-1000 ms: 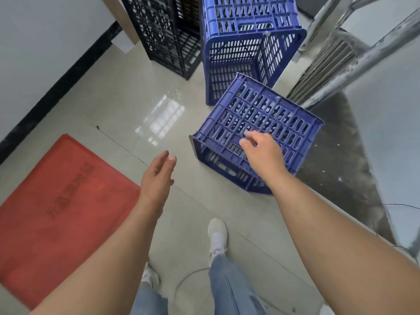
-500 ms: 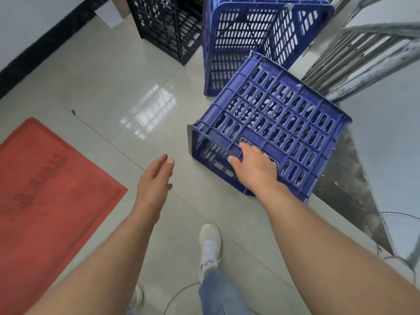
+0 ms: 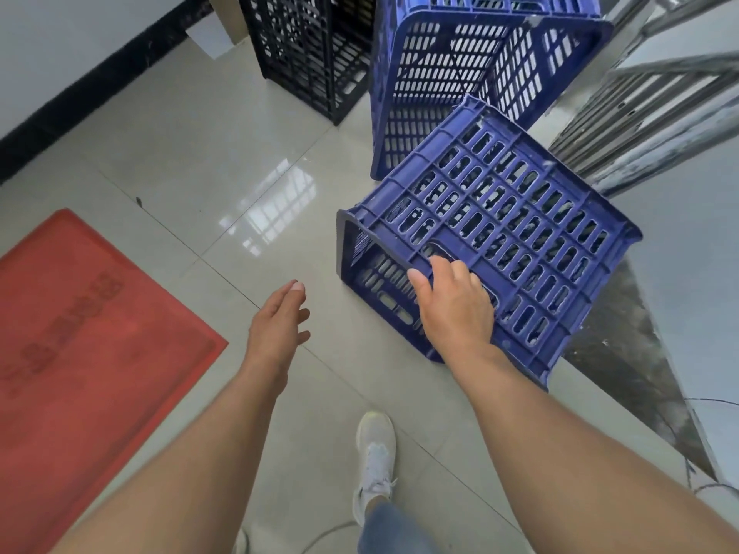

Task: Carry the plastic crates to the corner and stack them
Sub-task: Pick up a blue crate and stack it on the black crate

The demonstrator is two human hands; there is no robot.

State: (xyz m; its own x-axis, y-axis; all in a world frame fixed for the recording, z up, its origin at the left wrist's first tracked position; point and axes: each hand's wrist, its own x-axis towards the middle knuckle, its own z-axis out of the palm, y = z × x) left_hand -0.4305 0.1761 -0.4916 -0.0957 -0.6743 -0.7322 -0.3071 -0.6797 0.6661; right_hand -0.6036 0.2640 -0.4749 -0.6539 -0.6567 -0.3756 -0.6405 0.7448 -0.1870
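A blue plastic crate (image 3: 516, 217) lies on its side on the tiled floor, its open mouth facing left. My right hand (image 3: 454, 309) grips it at the near edge, fingers curled into the handle slot. My left hand (image 3: 280, 321) hovers over the floor left of the crate, fingers straight and holding nothing. Behind stands a taller blue crate (image 3: 452, 74), upright, and to its left a black crate (image 3: 308, 54) by the wall.
A red mat (image 3: 80, 353) covers the floor at the left. A metal ladder frame (image 3: 648, 125) leans at the right over a dark stained patch. A cable (image 3: 712, 401) lies at the far right. My white shoe (image 3: 374, 453) is below the hands.
My right hand slid from the crate's top face down to its near edge and curled into the handle slot. The view has moved closer to the crates. My left hand stayed open.
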